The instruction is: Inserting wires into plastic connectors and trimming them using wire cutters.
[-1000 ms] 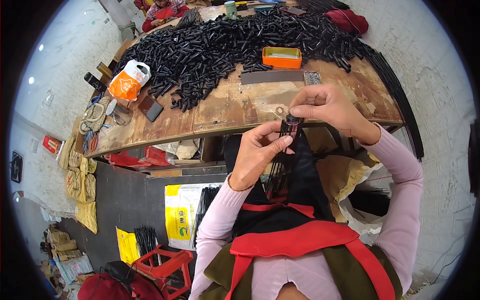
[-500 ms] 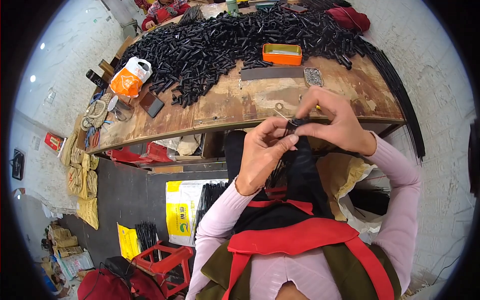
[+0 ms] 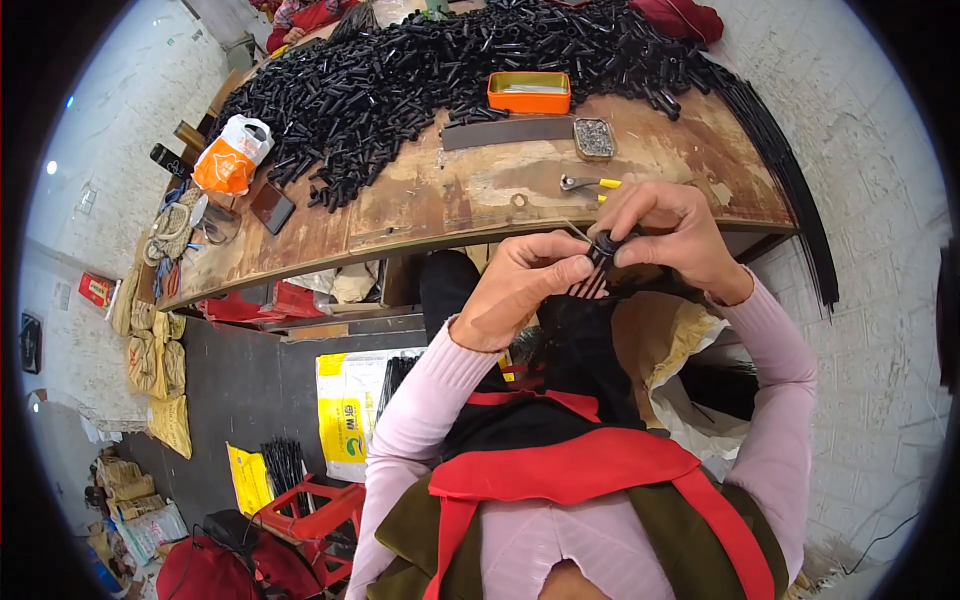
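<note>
Just off the table's front edge, both my hands meet at a black tube-shaped plastic part (image 3: pixel 604 243) with several thin dark rods (image 3: pixel 592 283) hanging below it. My left hand (image 3: pixel 530 285) pinches the rods close under the part, and a thin wire sticks up by its fingertips. With thumb and fingers, my right hand (image 3: pixel 672 238) grips the part from the right side. Fingers hide some of the joint. Pliers (image 3: pixel 580 184) with yellow handles lie on the table behind my right hand, partly covered by it.
Many black plastic tubes (image 3: pixel 400 85) are heaped across the table (image 3: pixel 420 200). An orange tin (image 3: pixel 528 95), a grey strip (image 3: pixel 508 133) and a box of small metal pieces (image 3: pixel 594 139) lie nearer. Long black rods (image 3: pixel 800 190) overhang the right edge. An open sack (image 3: pixel 680 340) stands at my right.
The view has shifted, moving table things leftward and slightly up. The black part is turned so that its round end and the spread rods show. Pliers show beyond my right hand.
</note>
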### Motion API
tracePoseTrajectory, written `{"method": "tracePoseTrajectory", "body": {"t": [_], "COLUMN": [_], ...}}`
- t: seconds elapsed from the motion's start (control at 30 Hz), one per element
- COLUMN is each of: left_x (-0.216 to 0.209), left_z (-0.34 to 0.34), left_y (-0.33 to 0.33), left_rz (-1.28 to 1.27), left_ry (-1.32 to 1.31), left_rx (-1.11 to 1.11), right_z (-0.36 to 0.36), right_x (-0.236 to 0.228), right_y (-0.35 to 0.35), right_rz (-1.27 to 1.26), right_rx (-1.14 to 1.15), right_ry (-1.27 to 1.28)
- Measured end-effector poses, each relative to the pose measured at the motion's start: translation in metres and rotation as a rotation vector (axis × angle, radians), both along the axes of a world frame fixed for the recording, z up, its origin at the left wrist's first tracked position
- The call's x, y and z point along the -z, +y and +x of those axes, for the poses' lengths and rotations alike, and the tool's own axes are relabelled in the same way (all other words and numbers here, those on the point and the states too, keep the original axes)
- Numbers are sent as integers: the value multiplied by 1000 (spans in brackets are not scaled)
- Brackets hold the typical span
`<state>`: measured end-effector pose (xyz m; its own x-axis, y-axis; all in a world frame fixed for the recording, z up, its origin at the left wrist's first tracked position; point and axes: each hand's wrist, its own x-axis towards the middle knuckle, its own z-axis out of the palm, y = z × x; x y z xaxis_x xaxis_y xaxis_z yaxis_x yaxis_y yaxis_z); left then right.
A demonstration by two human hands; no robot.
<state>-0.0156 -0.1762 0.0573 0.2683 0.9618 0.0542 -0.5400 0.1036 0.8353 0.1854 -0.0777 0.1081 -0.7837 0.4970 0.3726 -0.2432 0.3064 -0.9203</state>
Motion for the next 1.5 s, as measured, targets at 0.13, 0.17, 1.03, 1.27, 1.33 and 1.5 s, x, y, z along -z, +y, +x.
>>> {"method": "tracePoseTrajectory", "body": {"t": [0.13,0.17,1.03,1.27,1.33,1.5], "left_x": [0,3,-13,-7,-7,2], "left_z": [15,18,-62,-72,-73,-71], "left_y": [4,5,-27,-20,-19,-15], "left_rz": [-67,-68,207,219,214,153], "left_ry": [-138,-136,344,300,278,240], "left_rx": [65,66,-673,-622,-616,-600], "right_z": [9,9,-101,-107,-109,-120], "right_x": [7,8,84,83,84,93], "right_y": [8,9,-50,-52,-52,-52], "right_rz": [-129,-136,-433,-432,-447,-462], "right_rx": [-103,-139,59,80,89,154], "right_ry": [28,41,-56,-68,-52,-22]}}
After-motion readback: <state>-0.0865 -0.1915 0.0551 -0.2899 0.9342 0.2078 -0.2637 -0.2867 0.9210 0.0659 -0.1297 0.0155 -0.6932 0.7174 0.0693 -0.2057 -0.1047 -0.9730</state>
